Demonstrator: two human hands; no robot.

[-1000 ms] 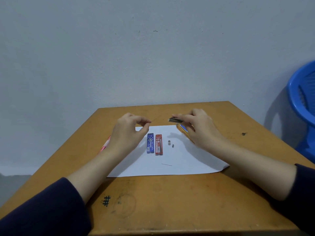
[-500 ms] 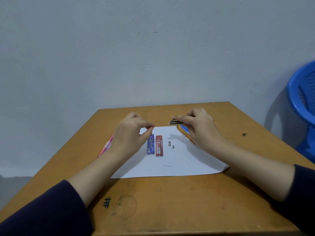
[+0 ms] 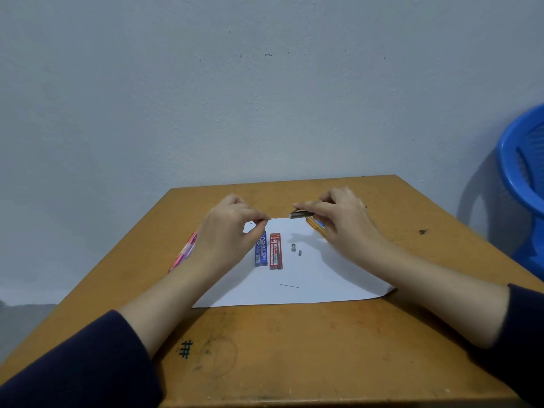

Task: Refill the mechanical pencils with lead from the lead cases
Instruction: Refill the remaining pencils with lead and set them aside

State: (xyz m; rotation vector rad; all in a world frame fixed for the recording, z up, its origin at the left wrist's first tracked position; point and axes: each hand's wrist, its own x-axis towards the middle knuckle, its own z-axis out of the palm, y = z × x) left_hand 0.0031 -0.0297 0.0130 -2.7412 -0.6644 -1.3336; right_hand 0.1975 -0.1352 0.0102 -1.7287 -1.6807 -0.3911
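Left hand [image 3: 226, 231] pinches a thin grey lead stick [image 3: 278, 218] above the far edge of the white paper sheet [image 3: 309, 278]. My right hand [image 3: 347, 222] is clamped on a dark grey mechanical pencil [image 3: 301, 214] there, with its end facing the lead. I think I must keep both in one line and push slowly, or the lead breaks. On the sheet lie a blue lead case [image 3: 260, 250] and a red lead case [image 3: 275, 251], so the sheet's near half gives free room.
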